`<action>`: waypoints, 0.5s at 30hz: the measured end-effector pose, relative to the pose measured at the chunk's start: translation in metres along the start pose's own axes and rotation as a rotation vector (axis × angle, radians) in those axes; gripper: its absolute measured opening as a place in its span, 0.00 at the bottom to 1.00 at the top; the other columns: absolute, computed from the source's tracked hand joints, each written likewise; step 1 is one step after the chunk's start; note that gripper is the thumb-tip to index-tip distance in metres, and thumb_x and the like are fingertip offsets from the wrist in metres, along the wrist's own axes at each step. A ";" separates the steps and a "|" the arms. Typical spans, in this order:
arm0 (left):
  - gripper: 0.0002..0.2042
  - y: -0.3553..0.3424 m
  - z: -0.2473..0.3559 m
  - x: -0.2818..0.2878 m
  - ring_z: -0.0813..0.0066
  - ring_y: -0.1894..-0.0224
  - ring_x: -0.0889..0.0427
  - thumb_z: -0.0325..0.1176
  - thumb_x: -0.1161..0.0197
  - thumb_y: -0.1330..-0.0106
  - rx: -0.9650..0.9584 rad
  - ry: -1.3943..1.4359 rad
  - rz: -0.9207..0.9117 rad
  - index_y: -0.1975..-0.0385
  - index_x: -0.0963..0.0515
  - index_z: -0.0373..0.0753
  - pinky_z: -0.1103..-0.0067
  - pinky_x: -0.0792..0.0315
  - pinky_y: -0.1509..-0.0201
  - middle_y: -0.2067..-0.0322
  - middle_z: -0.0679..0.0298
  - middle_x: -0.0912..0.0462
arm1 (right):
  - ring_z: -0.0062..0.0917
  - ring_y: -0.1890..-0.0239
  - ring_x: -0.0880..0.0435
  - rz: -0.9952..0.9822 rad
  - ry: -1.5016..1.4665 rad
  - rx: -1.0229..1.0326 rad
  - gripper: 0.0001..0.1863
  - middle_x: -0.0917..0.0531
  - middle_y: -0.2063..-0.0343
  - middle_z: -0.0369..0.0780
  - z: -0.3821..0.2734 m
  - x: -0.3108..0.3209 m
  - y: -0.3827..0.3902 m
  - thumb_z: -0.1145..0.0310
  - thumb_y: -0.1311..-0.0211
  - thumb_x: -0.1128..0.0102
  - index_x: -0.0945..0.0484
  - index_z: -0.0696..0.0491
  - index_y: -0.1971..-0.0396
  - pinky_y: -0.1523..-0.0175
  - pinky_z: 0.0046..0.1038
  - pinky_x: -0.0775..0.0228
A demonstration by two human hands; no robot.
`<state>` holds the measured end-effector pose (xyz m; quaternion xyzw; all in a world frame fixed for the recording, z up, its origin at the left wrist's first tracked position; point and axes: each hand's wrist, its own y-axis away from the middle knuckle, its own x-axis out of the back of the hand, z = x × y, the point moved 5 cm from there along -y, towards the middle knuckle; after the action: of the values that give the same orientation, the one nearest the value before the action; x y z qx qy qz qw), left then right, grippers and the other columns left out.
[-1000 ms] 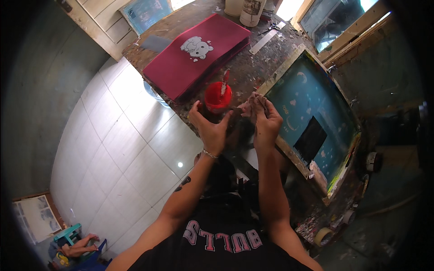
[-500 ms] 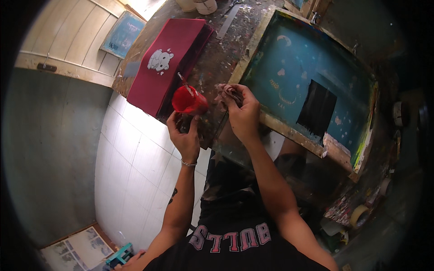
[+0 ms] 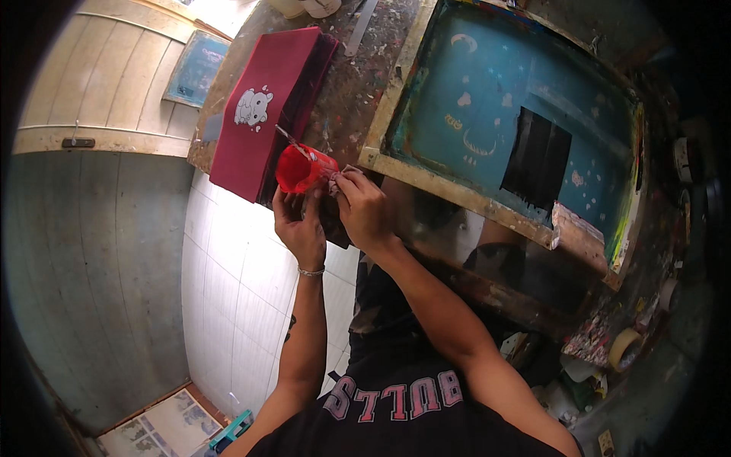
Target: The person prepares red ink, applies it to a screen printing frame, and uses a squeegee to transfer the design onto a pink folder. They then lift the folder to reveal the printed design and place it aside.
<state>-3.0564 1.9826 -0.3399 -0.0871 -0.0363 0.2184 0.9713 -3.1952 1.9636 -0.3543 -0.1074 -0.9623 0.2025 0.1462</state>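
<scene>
So, starting at the far left, well away from the fingers, there's a pale plank panel point(image 3: 114, 72), then a small blue framed screen point(image 3: 196, 70) just beside it. Closer in, a maroon stack point(image 3: 293, 65) with a white cartoon animal on top lies on the paint-speckled worktop point(image 3: 346, 99), just past the left fingers and a bit to their left. Next up is the red cup point(image 3: 327, 158), tipped with its mouth toward the left, a stained stick point(image 3: 289, 139) poking out of it. The left hand point(image 3: 302, 230) has its fingers curled around the underside of that cup; can't tell if it also rests on anything. Just right of the cup, the right hand point(image 3: 368, 209) has its fingers pinched tight on a crumpled pinkish rag point(image 3: 347, 175), which looks to be touching the cup's side. Beyond those fingers there's a metal ruler point(image 3: 364, 29), and off to their right sits a big wood-framed blue screen point(image 3: 487, 65) with a black patch point(image 3: 537, 160) on the mesh. A smeared wooden block point(image 3: 580, 238) is at its near edge, and farther right of the fingers there's a tape roll point(image 3: 626, 350).
</scene>
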 end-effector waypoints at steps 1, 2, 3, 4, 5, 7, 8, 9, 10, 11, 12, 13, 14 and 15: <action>0.23 0.000 0.000 0.000 0.71 0.45 0.18 0.16 0.35 0.32 0.004 0.000 0.009 0.38 0.30 0.31 0.75 0.23 0.40 0.48 0.56 0.17 | 0.44 0.54 0.13 -0.036 0.024 -0.014 0.10 0.13 0.57 0.49 0.003 0.001 0.006 0.77 0.37 0.35 0.15 0.61 0.56 0.48 0.39 0.20; 0.24 0.000 -0.002 0.001 0.70 0.44 0.18 0.18 0.33 0.32 -0.003 -0.004 0.004 0.37 0.30 0.31 0.75 0.23 0.40 0.47 0.55 0.17 | 0.44 0.53 0.13 -0.072 0.047 -0.025 0.11 0.14 0.57 0.49 0.001 0.003 0.007 0.77 0.37 0.35 0.15 0.62 0.56 0.47 0.39 0.20; 0.25 0.000 -0.004 0.005 0.70 0.44 0.18 0.19 0.32 0.32 -0.010 -0.007 0.000 0.36 0.31 0.31 0.75 0.23 0.40 0.46 0.54 0.18 | 0.44 0.53 0.13 -0.038 0.039 -0.025 0.11 0.14 0.57 0.49 -0.001 0.006 0.006 0.77 0.37 0.36 0.15 0.61 0.55 0.47 0.39 0.20; 0.27 0.000 -0.006 0.007 0.69 0.44 0.18 0.21 0.31 0.33 -0.017 -0.011 -0.004 0.35 0.32 0.30 0.75 0.23 0.40 0.46 0.53 0.18 | 0.44 0.54 0.13 -0.005 0.031 -0.025 0.12 0.14 0.56 0.49 -0.003 0.010 0.006 0.78 0.37 0.36 0.16 0.61 0.55 0.48 0.39 0.20; 0.26 0.001 -0.004 0.006 0.69 0.44 0.18 0.20 0.32 0.32 -0.018 -0.018 -0.002 0.35 0.31 0.30 0.75 0.23 0.40 0.46 0.54 0.18 | 0.44 0.54 0.13 0.027 0.023 -0.023 0.12 0.14 0.56 0.49 -0.009 0.015 0.003 0.78 0.38 0.36 0.16 0.61 0.54 0.48 0.39 0.20; 0.23 0.003 0.002 0.006 0.70 0.44 0.18 0.18 0.35 0.31 -0.022 -0.040 0.009 0.36 0.30 0.31 0.76 0.23 0.40 0.47 0.56 0.17 | 0.45 0.55 0.14 0.093 -0.029 0.038 0.10 0.15 0.57 0.49 -0.031 0.025 -0.009 0.78 0.37 0.37 0.17 0.62 0.56 0.47 0.40 0.20; 0.23 0.003 0.005 0.003 0.70 0.44 0.18 0.19 0.35 0.31 -0.009 -0.032 0.001 0.36 0.31 0.31 0.76 0.23 0.40 0.47 0.56 0.18 | 0.45 0.55 0.15 0.132 -0.052 0.067 0.09 0.16 0.57 0.49 -0.038 0.028 -0.014 0.78 0.36 0.38 0.17 0.63 0.57 0.47 0.40 0.21; 0.24 0.003 0.006 0.001 0.70 0.44 0.19 0.19 0.35 0.31 0.004 -0.024 -0.007 0.36 0.31 0.31 0.76 0.23 0.40 0.47 0.56 0.18 | 0.45 0.55 0.15 0.122 -0.049 0.105 0.09 0.16 0.57 0.49 -0.038 0.023 -0.017 0.77 0.36 0.38 0.17 0.63 0.57 0.48 0.39 0.21; 0.24 0.003 0.007 0.000 0.69 0.44 0.19 0.19 0.35 0.31 0.017 -0.016 -0.014 0.36 0.31 0.31 0.75 0.23 0.40 0.46 0.56 0.18 | 0.45 0.55 0.15 0.112 -0.047 0.143 0.09 0.16 0.57 0.49 -0.036 0.017 -0.019 0.77 0.36 0.38 0.17 0.63 0.57 0.48 0.39 0.20; 0.24 0.003 0.006 0.002 0.69 0.43 0.19 0.19 0.35 0.31 0.032 -0.018 -0.022 0.36 0.31 0.31 0.75 0.24 0.39 0.45 0.55 0.18 | 0.44 0.55 0.15 0.102 -0.046 0.183 0.09 0.16 0.57 0.49 -0.034 0.011 -0.019 0.77 0.35 0.38 0.17 0.63 0.57 0.48 0.39 0.20; 0.24 0.002 0.006 0.001 0.69 0.43 0.19 0.19 0.35 0.31 0.044 -0.017 -0.033 0.35 0.31 0.31 0.75 0.24 0.39 0.45 0.55 0.19 | 0.44 0.55 0.15 0.082 -0.011 0.177 0.09 0.16 0.57 0.49 -0.027 0.005 -0.014 0.76 0.35 0.38 0.17 0.62 0.57 0.48 0.38 0.20; 0.24 0.002 0.006 0.001 0.69 0.43 0.19 0.20 0.35 0.31 0.057 -0.015 -0.044 0.35 0.31 0.31 0.75 0.24 0.39 0.44 0.55 0.19 | 0.43 0.54 0.15 0.062 0.025 0.172 0.09 0.16 0.57 0.48 -0.019 0.000 -0.007 0.76 0.35 0.38 0.17 0.62 0.57 0.49 0.38 0.20; 0.24 0.002 0.005 0.003 0.69 0.42 0.20 0.20 0.35 0.30 0.043 -0.028 -0.045 0.35 0.31 0.31 0.75 0.24 0.38 0.44 0.55 0.19 | 0.43 0.54 0.15 0.037 0.058 0.167 0.09 0.16 0.58 0.48 -0.017 -0.002 -0.003 0.75 0.35 0.37 0.17 0.61 0.57 0.49 0.38 0.20; 0.24 0.002 0.004 0.006 0.69 0.42 0.20 0.20 0.35 0.30 0.030 -0.041 -0.046 0.35 0.31 0.31 0.75 0.24 0.38 0.43 0.54 0.20 | 0.42 0.54 0.15 0.003 0.059 0.133 0.09 0.16 0.58 0.48 -0.013 -0.002 0.001 0.75 0.35 0.37 0.16 0.61 0.57 0.49 0.38 0.20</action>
<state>-3.0524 1.9872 -0.3362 -0.0671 -0.0548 0.1982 0.9763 -3.1887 1.9687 -0.3440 -0.1046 -0.9418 0.2630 0.1811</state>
